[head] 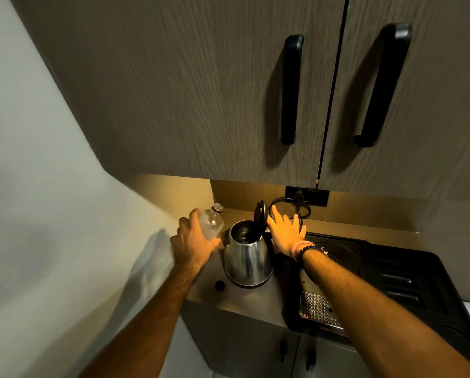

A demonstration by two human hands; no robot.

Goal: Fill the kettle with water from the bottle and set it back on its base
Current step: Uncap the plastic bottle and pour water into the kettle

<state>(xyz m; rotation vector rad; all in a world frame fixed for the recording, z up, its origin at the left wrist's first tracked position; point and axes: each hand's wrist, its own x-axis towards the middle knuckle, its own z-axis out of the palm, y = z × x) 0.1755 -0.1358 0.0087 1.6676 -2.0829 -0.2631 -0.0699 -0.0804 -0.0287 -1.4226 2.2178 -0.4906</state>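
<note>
A steel kettle (248, 258) stands on the counter with its black lid (260, 216) hinged up and its mouth open. My left hand (192, 241) holds a clear plastic bottle (211, 221) just left of the kettle, neck pointing up and away, uncapped. My right hand (286, 232) is flat with fingers spread, right behind the raised lid; I cannot tell whether it touches the lid. A small black cap (219, 285) lies on the counter in front of the kettle's left side. The kettle's base is hidden under it.
A black power cord (296, 208) loops from a wall socket (307, 195) behind the kettle. A black hob (370, 271) with a metal grille (318, 309) fills the counter to the right. Wall cabinets with black handles (291, 88) hang overhead. A wall closes the left side.
</note>
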